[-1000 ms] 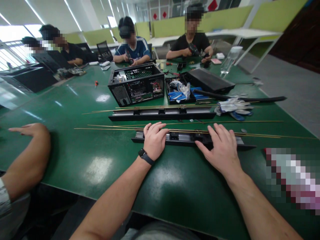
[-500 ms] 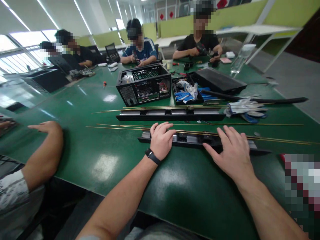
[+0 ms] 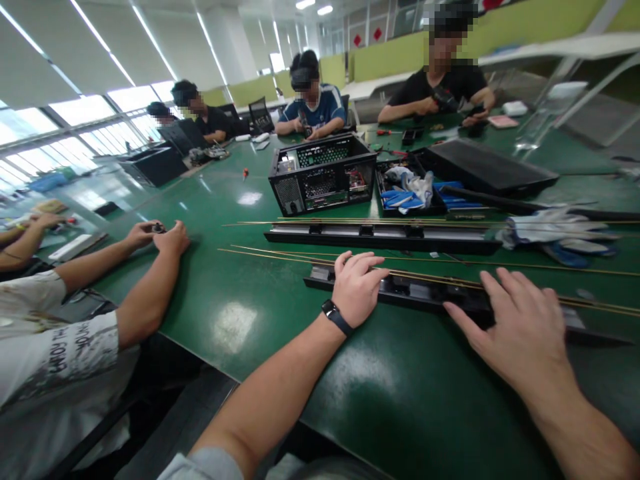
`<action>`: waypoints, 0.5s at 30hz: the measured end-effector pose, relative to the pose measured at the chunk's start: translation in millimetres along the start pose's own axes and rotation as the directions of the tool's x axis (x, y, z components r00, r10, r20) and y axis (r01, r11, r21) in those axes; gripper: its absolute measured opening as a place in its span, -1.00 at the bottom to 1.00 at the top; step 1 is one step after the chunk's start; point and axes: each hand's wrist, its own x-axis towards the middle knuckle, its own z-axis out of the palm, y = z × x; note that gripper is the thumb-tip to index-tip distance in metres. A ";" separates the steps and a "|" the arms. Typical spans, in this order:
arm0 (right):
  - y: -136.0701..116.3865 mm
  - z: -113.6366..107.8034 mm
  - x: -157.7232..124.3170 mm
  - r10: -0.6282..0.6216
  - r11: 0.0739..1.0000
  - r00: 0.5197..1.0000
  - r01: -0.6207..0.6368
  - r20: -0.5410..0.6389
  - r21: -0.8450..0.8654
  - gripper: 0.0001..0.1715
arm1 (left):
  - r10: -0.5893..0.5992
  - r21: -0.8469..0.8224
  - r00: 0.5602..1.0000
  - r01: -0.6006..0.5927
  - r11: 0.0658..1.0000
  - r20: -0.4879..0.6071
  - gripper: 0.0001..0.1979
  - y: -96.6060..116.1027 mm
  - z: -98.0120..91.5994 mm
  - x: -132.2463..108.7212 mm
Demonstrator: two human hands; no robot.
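1. Two grips are laid across a dark channel (image 3: pixel 415 302) on the green bench (image 3: pixel 285 327); it is placed at one o'clock from the wearer and set roughly nine-to-three, with its right end dipped slightly towards four.
2. The left grip (image 3: pixel 356 287) is rested over the nine o'clock part with its fingers bent; whether anything is pinched beneath cannot be told.
3. The right grip (image 3: pixel 523 327) is spread wide over the three o'clock part, its thumb set by the near wall and its fingers reached towards the far side; no closed hold is seen.
4. Thin golden rods (image 3: pixel 433 278) are stretched along the channel and jut past its nine o'clock end. They are judged light, springy, easily bent and apt to roll if nipped at one tip.
5. The channel is judged stiff and fairly light for its length, perhaps slick on its smooth walls. It is best held by both long walls, near each end, so that twisting is avoided and the rods are left unpressed.
6. A second channel (image 3: pixel 370 241) is set apart at twelve o'clock, with gloves (image 3: pixel 545 228) by its three o'clock end.
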 end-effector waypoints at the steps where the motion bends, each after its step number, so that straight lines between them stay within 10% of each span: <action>1: 0.0 0.1 0.0 -0.003 1.000 1.000 0.003 0.000 -0.005 0.09 | 0.011 -0.004 1.000 -0.011 1.000 0.004 -0.69 1.3 0.5 1.0; 15: 5.0 4.0 -5.1 -0.021 0.998 1.000 0.020 -0.013 -0.064 0.02 | 0.023 -0.027 1.000 -0.024 0.999 -0.017 -0.69 4.1 3.8 -0.6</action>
